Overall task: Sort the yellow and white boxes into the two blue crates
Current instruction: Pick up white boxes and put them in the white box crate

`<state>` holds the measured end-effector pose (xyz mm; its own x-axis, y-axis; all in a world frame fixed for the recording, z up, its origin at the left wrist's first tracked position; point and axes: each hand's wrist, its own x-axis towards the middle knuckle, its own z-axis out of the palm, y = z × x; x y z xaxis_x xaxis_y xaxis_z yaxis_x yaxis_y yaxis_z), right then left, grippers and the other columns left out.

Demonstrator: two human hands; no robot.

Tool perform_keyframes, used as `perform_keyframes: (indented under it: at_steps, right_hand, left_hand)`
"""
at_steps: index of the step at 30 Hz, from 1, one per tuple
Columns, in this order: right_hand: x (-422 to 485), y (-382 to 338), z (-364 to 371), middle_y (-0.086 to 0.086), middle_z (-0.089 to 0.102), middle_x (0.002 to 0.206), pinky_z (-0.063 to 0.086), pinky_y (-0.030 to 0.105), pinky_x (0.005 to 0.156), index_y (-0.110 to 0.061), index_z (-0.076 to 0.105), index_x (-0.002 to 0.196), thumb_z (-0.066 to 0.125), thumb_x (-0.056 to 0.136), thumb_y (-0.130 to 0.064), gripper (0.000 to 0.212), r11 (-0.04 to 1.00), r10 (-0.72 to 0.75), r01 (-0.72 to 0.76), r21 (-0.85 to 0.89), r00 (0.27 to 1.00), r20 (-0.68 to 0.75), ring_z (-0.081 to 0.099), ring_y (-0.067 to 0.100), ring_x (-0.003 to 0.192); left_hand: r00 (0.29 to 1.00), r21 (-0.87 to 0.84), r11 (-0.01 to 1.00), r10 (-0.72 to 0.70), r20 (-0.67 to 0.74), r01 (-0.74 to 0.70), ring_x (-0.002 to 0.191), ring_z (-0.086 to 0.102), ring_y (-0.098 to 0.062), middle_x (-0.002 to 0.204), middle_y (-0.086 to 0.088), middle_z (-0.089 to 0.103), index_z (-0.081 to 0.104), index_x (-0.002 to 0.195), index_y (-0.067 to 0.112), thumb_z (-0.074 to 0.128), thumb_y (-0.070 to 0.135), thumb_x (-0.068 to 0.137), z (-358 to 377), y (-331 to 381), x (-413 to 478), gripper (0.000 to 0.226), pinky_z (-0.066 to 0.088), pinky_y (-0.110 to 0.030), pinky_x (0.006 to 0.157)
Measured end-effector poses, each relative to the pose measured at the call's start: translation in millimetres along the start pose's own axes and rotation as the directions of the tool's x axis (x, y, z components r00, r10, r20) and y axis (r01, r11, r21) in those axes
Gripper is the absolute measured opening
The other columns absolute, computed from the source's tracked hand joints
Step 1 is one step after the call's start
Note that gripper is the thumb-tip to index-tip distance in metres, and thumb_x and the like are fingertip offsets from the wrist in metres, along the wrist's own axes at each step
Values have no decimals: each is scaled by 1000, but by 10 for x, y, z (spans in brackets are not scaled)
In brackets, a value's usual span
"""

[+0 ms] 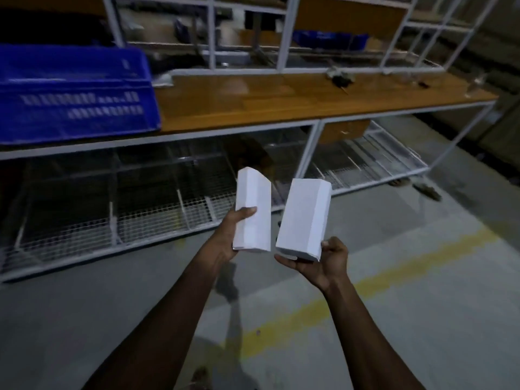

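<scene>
I hold two white boxes in front of me over the floor. My left hand grips the left white box near its lower end, thumb across its front. My right hand cups the bottom of the right white box, which leans slightly right. The two boxes are side by side, almost touching at their lower corners. One blue crate stands on the wooden bench at the far left. A second blue crate sits further back behind the white frame. No yellow box is in view.
A long wooden bench top on a white metal frame runs across the scene, with wire mesh shelves below it. Small debris lies on the bench at right. A yellow line crosses the grey concrete floor.
</scene>
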<state>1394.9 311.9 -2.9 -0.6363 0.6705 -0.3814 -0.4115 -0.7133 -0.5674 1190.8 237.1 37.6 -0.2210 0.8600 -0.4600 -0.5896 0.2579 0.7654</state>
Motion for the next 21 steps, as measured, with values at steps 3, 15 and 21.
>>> perform_keyframes:
  at_steps: [3, 15, 21]
  right_hand:
    - [465, 232, 537, 26, 46, 131, 29, 74, 102, -7, 34, 147, 60, 52, -17, 100, 996, 71, -65, -60, 993, 99, 45, 49, 119]
    - [1661, 957, 1829, 24, 54, 129, 52, 61, 85, -19, 42, 140, 84, 55, -48, 99, 900, 197, -79, -429, 951, 238, 58, 47, 109]
    - [2333, 1108, 2187, 16, 54, 133, 55, 58, 81, -36, 45, 136, 69, 66, -49, 75, 840, 107, 37, -542, 967, 231, 54, 49, 117]
  left_hand:
    - [988, 144, 981, 144, -62, -133, 93, 59, -26, 106, -8, 60, 46, 123, 29, 72, 30, 73, -449, 394, -14, 56, 50, -32, 69]
    - [848, 201, 924, 380, -370, -326, 92, 60, -18, 124, -9, 57, 36, 144, 22, 53, 18, 97, -1725, 1120, 117, 50, 52, -38, 82]
    - [803, 96, 928, 360, -475, -359, 85, 56, -18, 104, -4, 55, 37, 136, 16, 61, 27, 78, -2037, 1499, 275, 64, 49, -31, 69]
